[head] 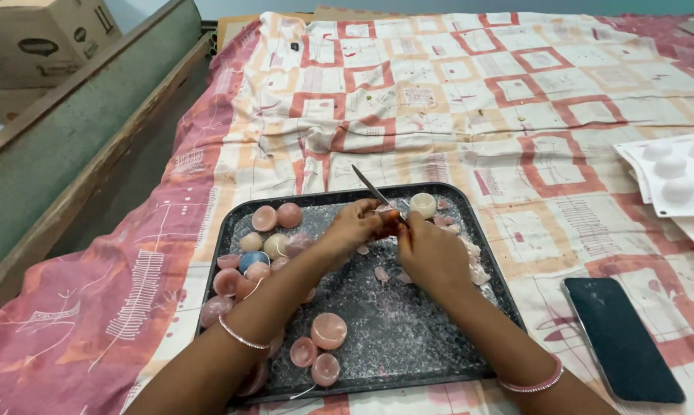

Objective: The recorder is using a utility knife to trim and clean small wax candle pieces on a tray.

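Note:
A dark baking tray lies on a patterned bedsheet and holds several pink, cream and blue wax half-domes. Over the tray's middle, my left hand pinches a small pink wax piece. My right hand grips a thin metal knife whose blade points up and left, its edge against that piece. Pink and white shavings lie scattered on the tray below the hands. A cream dome sits just beyond the fingertips.
A black phone lies face down right of the tray. A white mould sheet with round domes rests at the right edge. A wooden bed frame and a cardboard box stand at the left.

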